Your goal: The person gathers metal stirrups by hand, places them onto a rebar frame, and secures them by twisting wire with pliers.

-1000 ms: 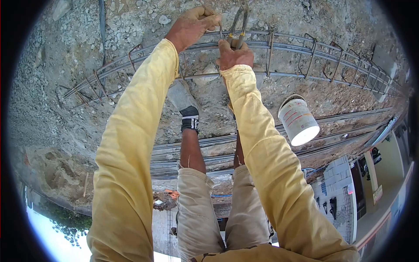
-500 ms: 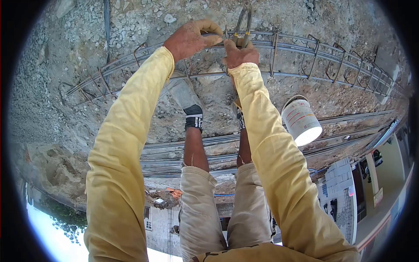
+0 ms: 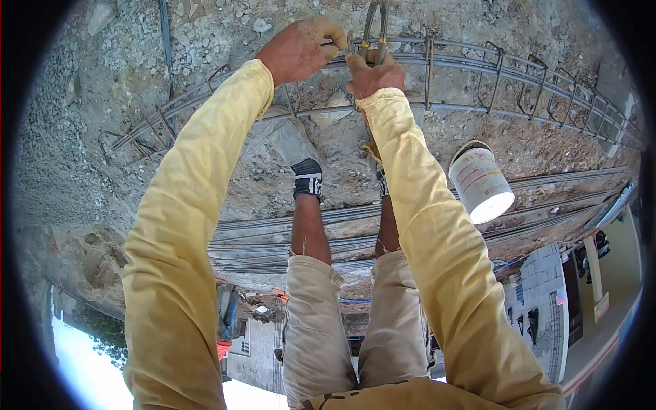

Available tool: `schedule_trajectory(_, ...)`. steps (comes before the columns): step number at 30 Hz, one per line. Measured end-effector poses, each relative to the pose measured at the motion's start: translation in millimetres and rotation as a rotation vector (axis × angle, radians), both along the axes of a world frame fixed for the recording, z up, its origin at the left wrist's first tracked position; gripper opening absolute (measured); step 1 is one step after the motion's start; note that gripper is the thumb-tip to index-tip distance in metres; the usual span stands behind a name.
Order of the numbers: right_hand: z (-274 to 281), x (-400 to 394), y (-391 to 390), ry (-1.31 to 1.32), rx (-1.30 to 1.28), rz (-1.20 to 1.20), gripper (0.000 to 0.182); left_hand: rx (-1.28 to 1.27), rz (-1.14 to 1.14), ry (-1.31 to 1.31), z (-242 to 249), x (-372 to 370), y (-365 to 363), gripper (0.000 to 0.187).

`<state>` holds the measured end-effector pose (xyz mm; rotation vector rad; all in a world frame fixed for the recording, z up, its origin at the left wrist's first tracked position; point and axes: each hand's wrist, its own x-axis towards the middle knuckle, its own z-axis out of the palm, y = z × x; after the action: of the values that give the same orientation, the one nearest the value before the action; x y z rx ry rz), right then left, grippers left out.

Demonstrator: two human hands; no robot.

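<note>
Pliers (image 3: 383, 27) are clamped in the right hand (image 3: 374, 76), above the steel cage (image 3: 471, 65) stretched crosswise over the ground (image 3: 225, 31). The left hand's (image 3: 297, 51) fingertips are brought close together beside a thin upright wire (image 3: 350, 41); whether it is pinched cannot be told. The cage should feel heavy, stiff and rough, best gripped by its long bars, between hoops; the wire should bend easily. The bucket's (image 3: 482, 183) contents cannot be made out.
</note>
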<state>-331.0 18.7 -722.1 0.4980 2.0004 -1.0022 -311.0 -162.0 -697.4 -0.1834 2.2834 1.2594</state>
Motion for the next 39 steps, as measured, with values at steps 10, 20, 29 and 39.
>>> schedule_trajectory(10,2,-3,0,0.019,-0.049,0.020,0.032,-0.035,-0.006,0.111,-16,9,2,0.015)
schedule_trajectory(20,1,-1,3,0.042,-0.068,0.009,0.033,-0.282,-0.060,-0.171,-26,-7,17,0.030)
schedule_trajectory(29,-4,-8,9,0.007,-0.097,0.064,0.035,0.290,0.265,-0.436,-34,-11,9,0.036)
schedule_trajectory(39,17,-34,13,-0.245,-0.210,0.039,0.035,0.427,0.450,-0.552,-17,-17,3,0.033)
